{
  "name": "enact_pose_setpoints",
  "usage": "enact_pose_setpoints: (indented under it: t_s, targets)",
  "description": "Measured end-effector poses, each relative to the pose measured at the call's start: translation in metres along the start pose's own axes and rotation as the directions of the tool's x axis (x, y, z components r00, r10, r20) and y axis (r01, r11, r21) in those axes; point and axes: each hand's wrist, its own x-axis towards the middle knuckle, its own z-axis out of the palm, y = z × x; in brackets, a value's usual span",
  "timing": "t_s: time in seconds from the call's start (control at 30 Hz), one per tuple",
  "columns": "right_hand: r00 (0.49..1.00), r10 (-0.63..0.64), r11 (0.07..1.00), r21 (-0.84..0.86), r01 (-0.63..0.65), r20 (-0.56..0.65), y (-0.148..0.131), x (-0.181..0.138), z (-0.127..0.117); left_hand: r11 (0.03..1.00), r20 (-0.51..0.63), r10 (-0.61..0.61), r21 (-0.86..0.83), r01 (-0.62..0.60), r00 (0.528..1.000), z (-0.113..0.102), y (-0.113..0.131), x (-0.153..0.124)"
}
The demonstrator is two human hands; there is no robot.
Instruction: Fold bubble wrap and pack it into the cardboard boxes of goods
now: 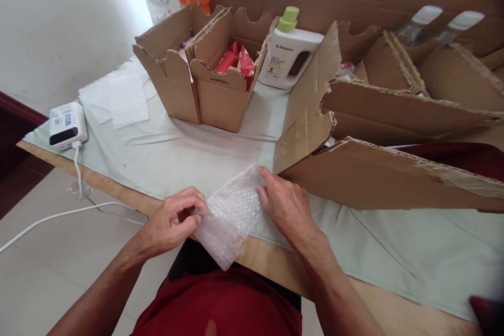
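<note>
A piece of clear bubble wrap [236, 205] lies at the front edge of the table, its smoother lower corner hanging over the edge toward my body. Thumb and fingers of my left hand [179, 220] pinch its left side. At its upper right side, my right hand [281, 197] has the edge between thumb and fingers. Whether the wrap is a pouch or a single sheet I cannot tell. Just right of my right hand stands the corner of a large cardboard box [394, 178].
Two cardboard bins [220, 105], one with red packets, stand behind. Beside them is a white detergent bottle [285, 55] with a green cap. Flat plastic pouches [126, 97] lie at left, near a white device [67, 125] whose cable [79, 173] runs off the table.
</note>
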Motion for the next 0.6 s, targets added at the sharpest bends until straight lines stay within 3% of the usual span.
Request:
enact_pose_setpoints:
  t_s: [0.23,0.3,0.4,0.5,0.6]
  targets:
    - [1.000,0.005,0.999,-0.034,-0.005,0.002,0.004,-0.012,-0.002,0.973,-0.021,-0.080,0.213,0.083,0.997,0.011,0.000,0.015]
    - [0.993,-0.040,0.997,-0.063,0.033,-0.109,0.005,-0.022,-0.008,0.956,-0.034,-0.075,0.283,0.081,0.997,0.014,0.001,0.019]
    - [0.937,-0.125,0.992,-0.037,0.119,-0.325,-0.001,-0.033,-0.023,0.937,-0.031,-0.058,0.344,0.065,0.998,0.016,0.001,0.021]
    - [0.911,-0.162,0.971,0.102,0.215,-0.379,-0.018,-0.027,-0.033,0.920,-0.021,-0.060,0.386,0.063,0.998,0.017,0.001,0.022]
    - [0.951,-0.152,0.839,0.473,0.268,-0.269,-0.029,-0.003,-0.024,0.909,-0.013,-0.059,0.412,0.059,0.998,0.017,0.000,0.023]
